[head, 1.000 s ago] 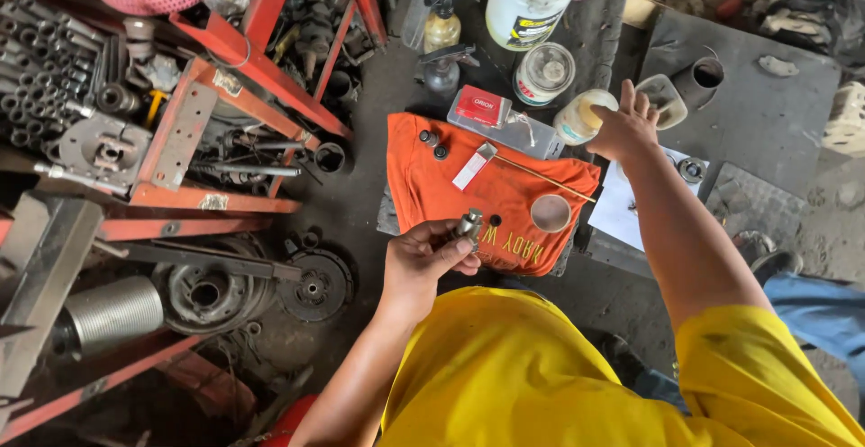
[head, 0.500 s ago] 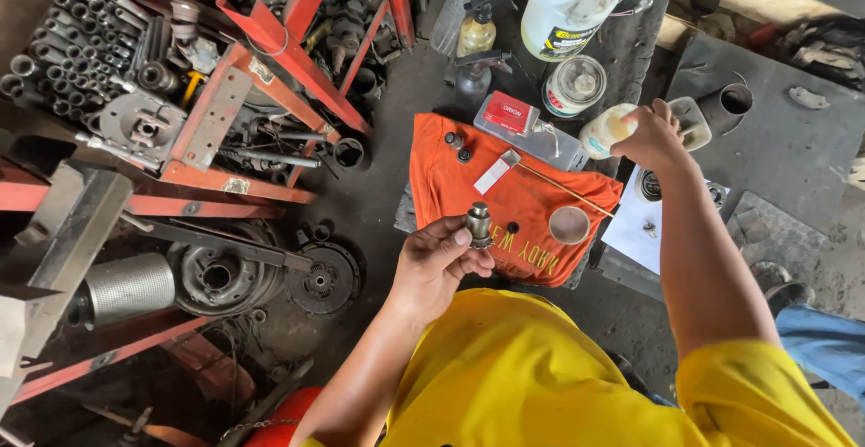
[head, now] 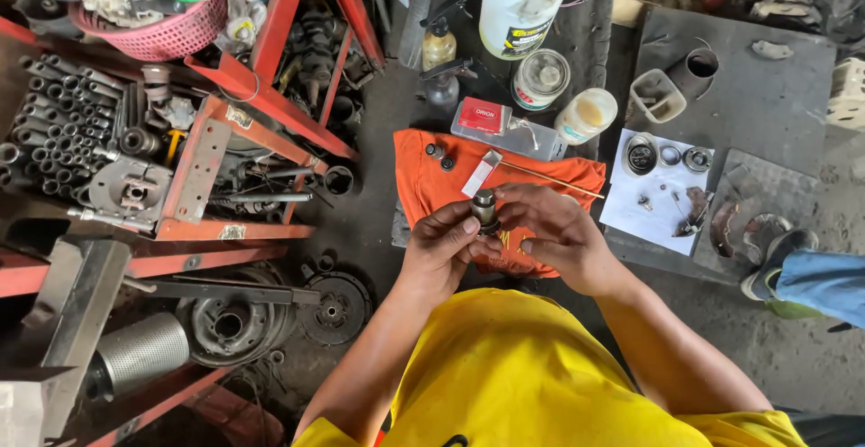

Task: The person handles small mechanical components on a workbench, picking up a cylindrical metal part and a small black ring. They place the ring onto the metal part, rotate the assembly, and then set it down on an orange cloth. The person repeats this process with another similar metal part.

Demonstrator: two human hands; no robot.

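Observation:
My left hand [head: 443, 247] grips a small grey metal cylinder part [head: 485, 205] upright above an orange cloth [head: 423, 177] spread on the dark floor. My right hand [head: 554, 231] has come in from the right and its fingers touch the same part. On the cloth lie two small dark round pieces [head: 440, 156], a white strip [head: 480, 173] and a thin metal rod [head: 550, 179]. Just beyond the cloth stand a small open tub of pale grease [head: 586, 115], a lidded tin [head: 541, 78] and a clear box with a red label [head: 491, 123].
A red metal rack [head: 225, 141] at left holds sockets, tools and engine parts, with a pink basket [head: 153, 28] on top. Round clutch-like parts [head: 270, 316] lie below. A white sheet [head: 653, 186] at right carries bearings and small parts. Another person's shoe [head: 775, 262] shows at right.
My right hand left the grease tub and came back to the metal part in my left hand. The view also shifted down and to the right.

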